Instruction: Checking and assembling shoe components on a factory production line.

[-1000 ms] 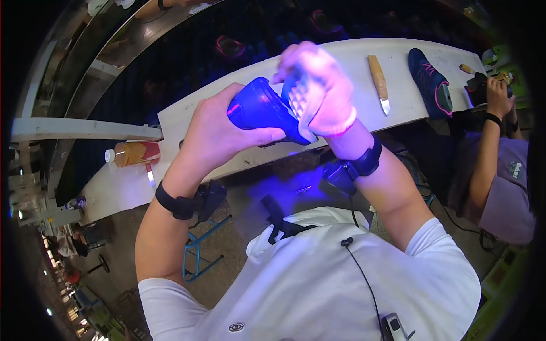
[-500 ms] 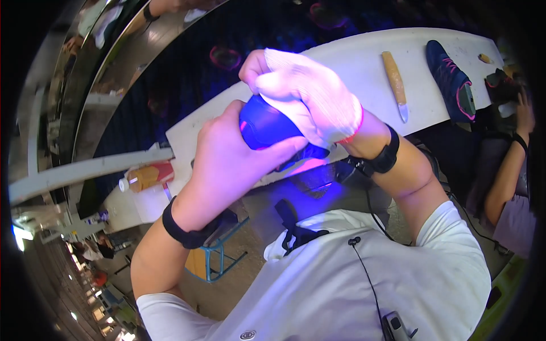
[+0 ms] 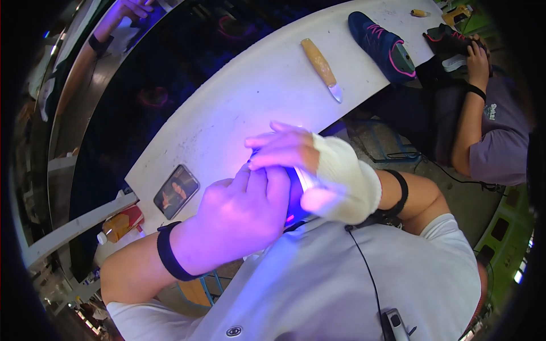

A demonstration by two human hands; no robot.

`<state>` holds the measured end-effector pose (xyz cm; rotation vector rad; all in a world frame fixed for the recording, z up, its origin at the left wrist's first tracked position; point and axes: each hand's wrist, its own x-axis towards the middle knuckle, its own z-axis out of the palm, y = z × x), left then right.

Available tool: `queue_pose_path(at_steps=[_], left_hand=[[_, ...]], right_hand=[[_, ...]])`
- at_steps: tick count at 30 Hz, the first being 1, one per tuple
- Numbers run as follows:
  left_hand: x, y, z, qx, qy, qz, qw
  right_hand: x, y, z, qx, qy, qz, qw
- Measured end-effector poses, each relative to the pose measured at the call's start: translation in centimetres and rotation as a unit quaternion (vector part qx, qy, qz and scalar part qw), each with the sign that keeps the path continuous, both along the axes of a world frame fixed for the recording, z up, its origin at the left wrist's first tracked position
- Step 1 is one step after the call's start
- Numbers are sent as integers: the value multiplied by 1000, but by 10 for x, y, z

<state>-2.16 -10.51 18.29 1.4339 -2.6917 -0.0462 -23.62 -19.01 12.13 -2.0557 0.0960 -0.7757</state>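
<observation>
A dark blue shoe (image 3: 294, 196) is held close to my chest, between my two hands and mostly covered by them. My bare left hand (image 3: 239, 207) is closed round its near left side, fingers bent over the top. My right hand (image 3: 324, 176), in a white knit glove with bare fingertips, wraps the shoe from the right. Its fingers reach across beside the left knuckles, and the glove is slightly blurred. Blue-violet light falls on the hands and the shoe.
On the white bench (image 3: 227, 102) lie a wooden-handled knife (image 3: 320, 65), another navy shoe with pink laces (image 3: 381, 45) and a phone (image 3: 177, 191). A bottle (image 3: 116, 226) stands at the left. At the right, a co-worker's hand (image 3: 478, 59) touches a dark shoe (image 3: 449, 41).
Both hands have brought the shoe down toward my chest, and more of it is covered. The gloved fingers have stretched out from a curl. The view has shifted, and the phone now shows.
</observation>
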Motion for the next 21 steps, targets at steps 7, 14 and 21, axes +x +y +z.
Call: queue_pose_path(at_steps=[7, 14, 21], left_hand=[[47, 76, -3, 243, 403, 183, 863], [35, 123, -62, 68, 606, 450, 652], [46, 127, 50, -79, 681, 86, 723]], right_hand=[[24, 44, -47, -77, 155, -166, 971], [70, 8, -56, -184, 184, -34, 965], [26, -77, 48, -117, -111, -170, 972]])
